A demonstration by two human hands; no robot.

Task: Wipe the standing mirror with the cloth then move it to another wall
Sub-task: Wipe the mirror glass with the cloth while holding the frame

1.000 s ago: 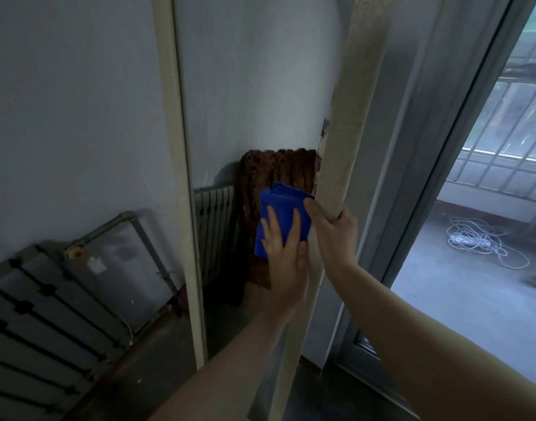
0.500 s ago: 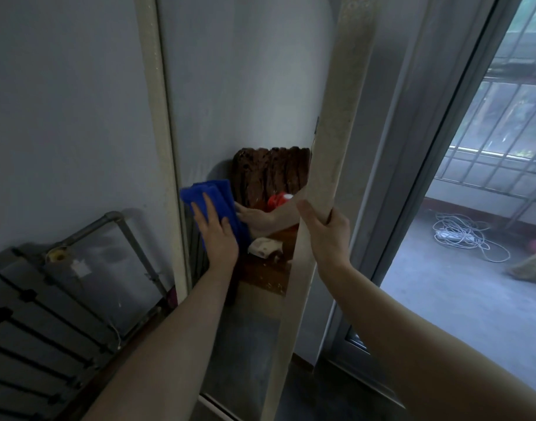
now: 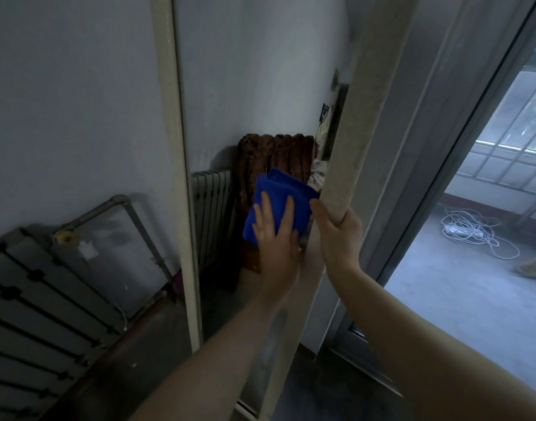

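Against grey wall, standing mirror.

Both forearms are bare to the frame's edge, the left hand and right hand ungloved.

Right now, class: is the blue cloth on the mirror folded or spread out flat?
Folded. The blue cloth shows stacked layers along its top edge, and the left hand presses it flat against the mirror.

floor | grey, bare | white cable coil lying on it | mirror standing on it
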